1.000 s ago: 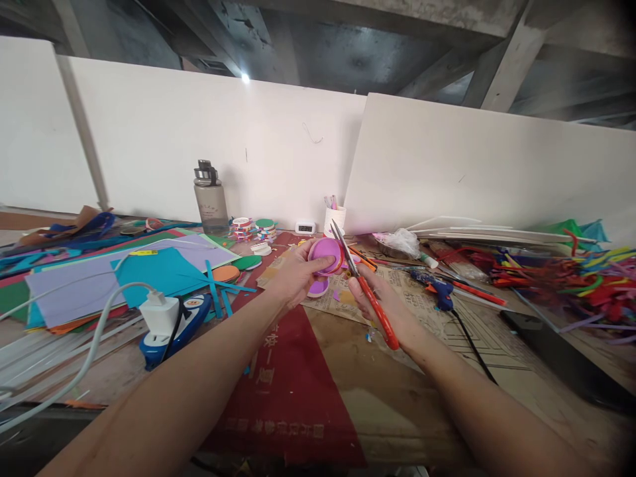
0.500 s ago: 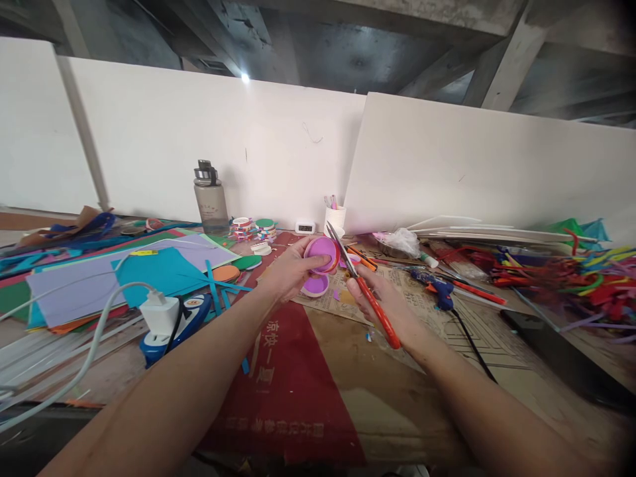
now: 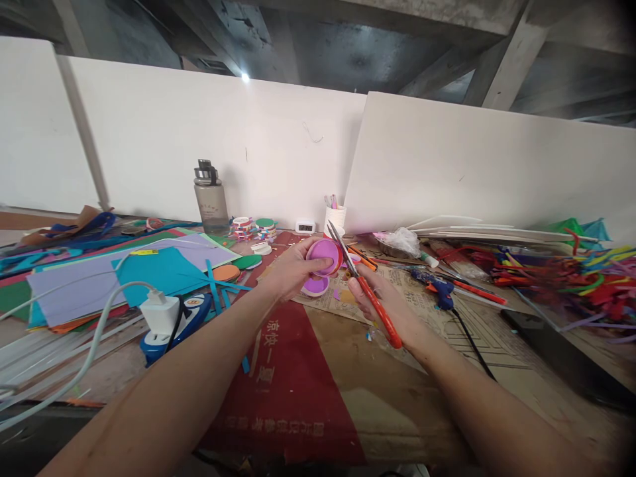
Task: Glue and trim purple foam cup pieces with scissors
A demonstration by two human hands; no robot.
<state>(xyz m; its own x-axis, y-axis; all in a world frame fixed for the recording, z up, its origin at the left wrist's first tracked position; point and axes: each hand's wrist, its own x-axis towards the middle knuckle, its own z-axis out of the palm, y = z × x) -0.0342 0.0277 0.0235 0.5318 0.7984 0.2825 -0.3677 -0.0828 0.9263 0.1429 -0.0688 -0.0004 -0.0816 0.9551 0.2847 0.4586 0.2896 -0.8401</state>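
My left hand point(image 3: 293, 268) pinches a purple disc point(image 3: 325, 254) with a reddish rim, its thumb lying on the face. In my right hand point(image 3: 375, 291) is a pair of scissors point(image 3: 380, 310) with red-orange handles; the blades point up and away, close along the disc's right edge. Whether they touch the disc I cannot tell. Just below the held disc, another purple disc point(image 3: 315, 285) with a pale rim lies on the printed paper point(image 3: 348, 303). Part of a further purple round piece shows behind the blades.
Coloured sheets point(image 3: 69, 288) and a blue power strip point(image 3: 199, 311) with a white charger lie to the left. A water bottle point(image 3: 211, 202), stacked discs point(image 3: 265, 228) and a small clock point(image 3: 305, 226) stand at the back. A glue gun point(image 3: 440, 290) and a dark phone-like slab point(image 3: 561, 358) lie right.
Both hands stay almost in place. The held disc and the scissors have shifted very slightly to the right.
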